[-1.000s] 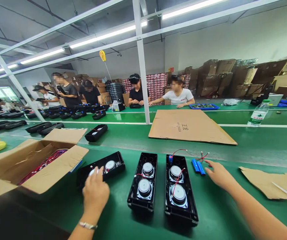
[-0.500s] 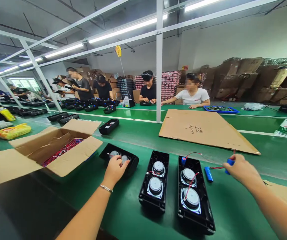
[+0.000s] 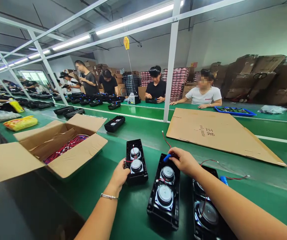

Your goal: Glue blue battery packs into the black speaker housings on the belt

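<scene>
My left hand (image 3: 120, 175) grips the left side of a black speaker housing (image 3: 137, 176) with two round silver drivers. In my right hand (image 3: 183, 160) a blue battery (image 3: 167, 157) with a red lead is pinched, held over the upper end of the middle speaker housing (image 3: 163, 215). Partly under my right forearm lies a third speaker housing (image 3: 200, 230), its top half mostly hidden. Beside it on the green bench rests another blue battery (image 3: 224, 180) with red and black wires ending in a white plug.
An open carton (image 3: 69, 163) of red and blue wires stands at left. Beyond my hands lies a flat cardboard sheet (image 3: 208, 133). Another speaker housing (image 3: 114, 123) sits farther back. Several people work across the line, near a white post (image 3: 171, 66) and a blue tray (image 3: 235, 111).
My right hand has carried the battery left from beside the right housing to above the middle one. My left hand has turned the left housing more upright in view. The camera view has shifted.
</scene>
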`<act>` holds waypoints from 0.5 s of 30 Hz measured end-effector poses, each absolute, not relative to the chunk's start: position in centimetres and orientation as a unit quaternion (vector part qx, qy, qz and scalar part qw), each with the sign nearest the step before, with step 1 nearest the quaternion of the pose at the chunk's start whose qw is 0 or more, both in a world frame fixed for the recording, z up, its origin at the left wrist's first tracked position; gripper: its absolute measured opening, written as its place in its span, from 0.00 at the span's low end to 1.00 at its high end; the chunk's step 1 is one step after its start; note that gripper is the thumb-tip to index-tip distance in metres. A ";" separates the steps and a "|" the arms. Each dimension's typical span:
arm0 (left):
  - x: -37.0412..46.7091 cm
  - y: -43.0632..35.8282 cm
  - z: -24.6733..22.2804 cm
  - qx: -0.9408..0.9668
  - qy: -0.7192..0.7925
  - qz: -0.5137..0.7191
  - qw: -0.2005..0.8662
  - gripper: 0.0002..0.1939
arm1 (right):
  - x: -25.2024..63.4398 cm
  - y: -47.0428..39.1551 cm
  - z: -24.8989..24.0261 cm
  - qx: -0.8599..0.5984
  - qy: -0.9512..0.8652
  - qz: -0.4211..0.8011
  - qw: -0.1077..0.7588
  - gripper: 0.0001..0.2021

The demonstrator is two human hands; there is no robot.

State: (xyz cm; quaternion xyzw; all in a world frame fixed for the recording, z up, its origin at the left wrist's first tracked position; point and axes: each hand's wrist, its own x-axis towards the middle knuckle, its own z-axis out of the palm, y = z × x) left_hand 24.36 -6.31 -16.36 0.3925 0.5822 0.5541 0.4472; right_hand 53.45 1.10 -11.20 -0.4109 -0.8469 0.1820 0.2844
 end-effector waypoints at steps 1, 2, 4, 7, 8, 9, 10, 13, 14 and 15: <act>24.3 -6.3 -16.2 0.384 0.569 0.558 0.467 0.33 | 53.2 1.4 -11.3 -0.409 -0.852 0.178 0.273 0.08; 24.0 -6.4 -15.9 0.375 0.563 0.556 0.482 0.33 | 53.0 1.6 -11.3 -0.409 -0.856 0.174 0.263 0.08; 23.5 -6.6 -15.2 0.366 0.545 0.557 0.509 0.33 | 52.9 2.0 -11.3 -0.411 -0.863 0.166 0.243 0.09; 22.9 -7.0 -14.8 0.349 0.504 0.560 0.557 0.33 | 52.7 2.4 -11.2 -0.409 -0.871 0.159 0.220 0.10; 22.8 -7.2 -14.9 0.346 0.489 0.560 0.573 0.32 | 52.6 2.6 -11.2 -0.406 -0.874 0.158 0.214 0.10; 22.7 -7.3 -15.1 0.342 0.476 0.559 0.586 0.32 | 52.5 2.8 -11.2 -0.402 -0.878 0.157 0.208 0.10; 22.7 -7.4 -15.3 0.340 0.465 0.559 0.596 0.31 | 52.4 3.0 -11.3 -0.397 -0.882 0.156 0.202 0.11; 22.6 -7.5 -16.1 0.338 0.453 0.567 0.600 0.27 | 52.2 3.4 -11.5 -0.381 -0.893 0.152 0.185 0.12; 22.6 -7.5 -16.3 0.339 0.453 0.570 0.595 0.26 | 52.1 3.5 -11.6 -0.376 -0.896 0.150 0.181 0.12; 22.5 -7.5 -16.4 0.341 0.453 0.574 0.591 0.26 | 52.1 3.6 -11.8 -0.372 -0.899 0.147 0.179 0.13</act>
